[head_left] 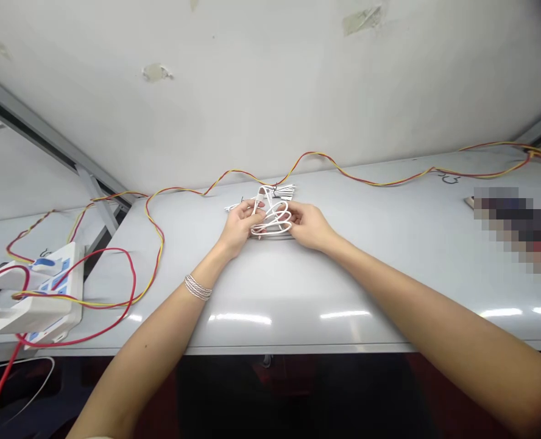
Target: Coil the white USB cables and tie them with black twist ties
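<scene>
A white cable (273,230) in loose loops is held between my two hands above the middle of the grey table. My left hand (244,224) pinches the loops on their left side, with a white plug-like end standing up near the thumb. On the other side, the fingers of my right hand (307,224) are closed on the right edge of the loops. Just behind lies a bundled white cable (283,192) with a dark tie around it. Part of that bundle is hidden by my hands and the held loops.
A white power strip (72,286) with plugged-in adapters stands at the left, with a red cable (133,274) looping from it. Twisted red and yellow wires (314,153) run along the back by the wall. A blurred-out flat object (517,228) lies at the right.
</scene>
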{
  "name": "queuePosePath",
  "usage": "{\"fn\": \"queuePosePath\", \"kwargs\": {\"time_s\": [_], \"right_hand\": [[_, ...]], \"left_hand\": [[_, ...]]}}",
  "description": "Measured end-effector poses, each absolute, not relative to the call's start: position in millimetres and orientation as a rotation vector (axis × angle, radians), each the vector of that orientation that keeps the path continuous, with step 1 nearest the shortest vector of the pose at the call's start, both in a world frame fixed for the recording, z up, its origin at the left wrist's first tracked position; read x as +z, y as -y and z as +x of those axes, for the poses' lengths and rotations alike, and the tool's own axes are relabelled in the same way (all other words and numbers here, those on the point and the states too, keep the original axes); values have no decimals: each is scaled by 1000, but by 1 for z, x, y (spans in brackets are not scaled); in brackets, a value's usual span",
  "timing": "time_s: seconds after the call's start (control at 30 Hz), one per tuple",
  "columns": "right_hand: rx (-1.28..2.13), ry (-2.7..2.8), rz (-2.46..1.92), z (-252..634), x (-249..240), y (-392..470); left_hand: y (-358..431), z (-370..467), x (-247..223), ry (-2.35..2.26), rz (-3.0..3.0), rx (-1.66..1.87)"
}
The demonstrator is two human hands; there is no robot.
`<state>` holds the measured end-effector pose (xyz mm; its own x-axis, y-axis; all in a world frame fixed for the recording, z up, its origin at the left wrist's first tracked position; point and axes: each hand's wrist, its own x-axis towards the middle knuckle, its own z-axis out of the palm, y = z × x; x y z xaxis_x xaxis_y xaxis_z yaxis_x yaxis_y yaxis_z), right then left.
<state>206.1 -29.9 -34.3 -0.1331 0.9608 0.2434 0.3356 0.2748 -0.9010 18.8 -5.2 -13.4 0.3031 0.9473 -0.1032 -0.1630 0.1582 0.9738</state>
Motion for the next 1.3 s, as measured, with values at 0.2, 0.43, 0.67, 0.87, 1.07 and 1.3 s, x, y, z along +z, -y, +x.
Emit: {"fn": "queuePosePath", "kwargs": {"time_s": [0.2,0.43,0.67,0.87,1.07,1.3], "right_hand": [[894,1667,-1207,206,-33,30],[901,1667,-1262,205,-28,31],[924,1665,-1266,205,-27,32],[921,1656,-1268,205,-28,32],[910,1630,-1298,204,-23,34],[877,1593,-1336,203,-23,34]], "left_hand": [[4,21,-12,-934,1068,995],[3,21,-12,-953,1001,1028],[5,21,-13,-964,1017,1068],[4,19,-13,-999,1042,1058],[3,17,-13,-1011,1089,1087],[2,16,-14,-1029,1117,1093]]}}
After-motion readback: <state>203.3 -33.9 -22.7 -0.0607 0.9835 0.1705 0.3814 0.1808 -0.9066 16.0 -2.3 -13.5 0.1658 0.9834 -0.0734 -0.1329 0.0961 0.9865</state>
